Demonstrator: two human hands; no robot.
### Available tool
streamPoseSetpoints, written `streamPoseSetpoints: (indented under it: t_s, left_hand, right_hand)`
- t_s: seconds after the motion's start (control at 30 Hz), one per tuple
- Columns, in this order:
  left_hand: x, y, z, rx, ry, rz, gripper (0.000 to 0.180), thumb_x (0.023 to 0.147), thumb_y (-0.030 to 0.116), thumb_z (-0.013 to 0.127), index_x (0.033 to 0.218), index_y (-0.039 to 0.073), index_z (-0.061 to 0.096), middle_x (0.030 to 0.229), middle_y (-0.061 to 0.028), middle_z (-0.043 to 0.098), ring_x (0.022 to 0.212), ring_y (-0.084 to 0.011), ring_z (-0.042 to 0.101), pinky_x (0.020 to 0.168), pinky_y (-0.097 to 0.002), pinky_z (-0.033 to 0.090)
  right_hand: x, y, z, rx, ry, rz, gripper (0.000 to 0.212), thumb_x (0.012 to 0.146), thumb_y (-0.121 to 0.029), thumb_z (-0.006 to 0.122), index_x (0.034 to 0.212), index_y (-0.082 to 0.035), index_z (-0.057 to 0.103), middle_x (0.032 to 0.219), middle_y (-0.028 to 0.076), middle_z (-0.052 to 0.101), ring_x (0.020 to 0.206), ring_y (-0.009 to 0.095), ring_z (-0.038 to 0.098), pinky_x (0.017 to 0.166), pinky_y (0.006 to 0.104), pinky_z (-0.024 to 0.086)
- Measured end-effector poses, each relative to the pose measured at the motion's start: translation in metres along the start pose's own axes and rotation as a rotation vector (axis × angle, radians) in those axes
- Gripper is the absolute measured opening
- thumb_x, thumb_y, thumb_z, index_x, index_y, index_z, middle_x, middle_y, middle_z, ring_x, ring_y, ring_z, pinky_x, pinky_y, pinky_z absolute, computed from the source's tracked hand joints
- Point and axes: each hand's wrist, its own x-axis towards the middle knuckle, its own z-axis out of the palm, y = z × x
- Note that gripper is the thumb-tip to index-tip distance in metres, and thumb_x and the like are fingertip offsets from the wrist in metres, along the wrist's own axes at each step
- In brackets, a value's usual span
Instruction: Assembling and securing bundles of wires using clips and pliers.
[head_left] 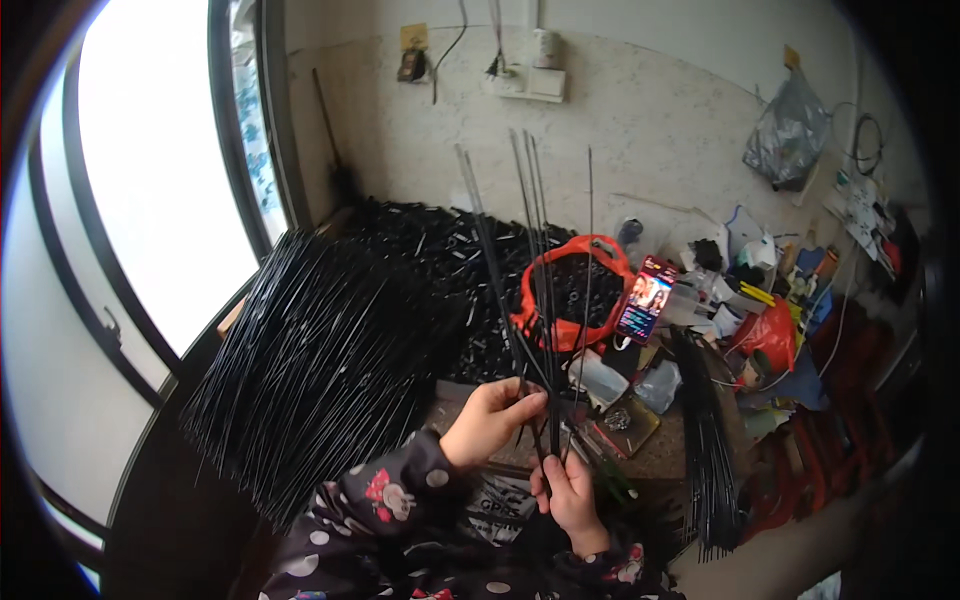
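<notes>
Several long, thin black rods (545,320) rise from my hands in front of the table and fan apart toward their tips. My left hand (492,422) is closed, thumb against fingers, on some of these rods. Lower and to the right, my right hand (575,502) pinches the lower part of the rods. The rods' bottom ends are hidden by my hand and the dark clothing behind. To the left lies a large pile of similar thin black rods (310,370), and a smaller bundle of black rods (708,450) hangs over the table's right edge.
Small black parts (440,240) are heaped at the back. A red plastic bag (530,290) holds more small parts, beside a lit phone (648,300). Clear plastic bags (598,380) lie nearer. Clutter and another red bag (770,335) fill the right side. A window (150,150) stands left.
</notes>
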Motion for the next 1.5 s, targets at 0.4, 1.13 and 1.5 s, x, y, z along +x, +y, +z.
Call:
streamPoseSetpoints:
  t_s: [0.4, 1.13, 1.5]
  left_hand:
    - [-0.011, 0.032, -0.053, -0.207, 0.477, 0.247, 0.029, 0.093, 0.032, 0.044, 0.081, 0.007, 0.051, 0.052, 0.0069, 0.029, 0.042, -0.003, 0.023, 0.038, -0.0192, 0.019]
    - [0.05, -0.008, 0.007, -0.553, 0.192, -0.094, 0.026, 0.088, 0.012, 0.052, 0.112, 0.001, 0.048, 0.099, -0.0132, 0.061, 0.088, -0.0229, 0.061, 0.078, -0.0337, 0.051]
    - [0.049, -0.012, -0.007, -0.372, -0.017, -0.142, 0.023, 0.083, 0.006, 0.059, 0.104, -0.004, 0.057, 0.093, -0.0143, 0.064, 0.085, -0.0205, 0.063, 0.08, -0.0319, 0.05]
  right_hand:
    - [0.037, -0.002, -0.012, -0.097, 0.175, -0.177, 0.015, 0.093, -0.014, 0.042, 0.103, -0.004, 0.047, 0.058, -0.003, 0.039, 0.045, 0.003, 0.034, 0.041, 0.0181, 0.027]
    - [0.016, 0.097, -0.017, -0.072, -0.071, -0.102, 0.047, 0.087, -0.017, 0.057, 0.126, -0.004, 0.034, 0.112, 0.012, 0.047, 0.099, 0.022, 0.052, 0.075, 0.0289, 0.046]
    - [0.01, 0.089, -0.031, -0.45, -0.221, 0.052, 0.032, 0.081, -0.003, 0.059, 0.112, -0.003, 0.05, 0.077, 0.0, 0.054, 0.065, 0.004, 0.049, 0.061, 0.0193, 0.041]
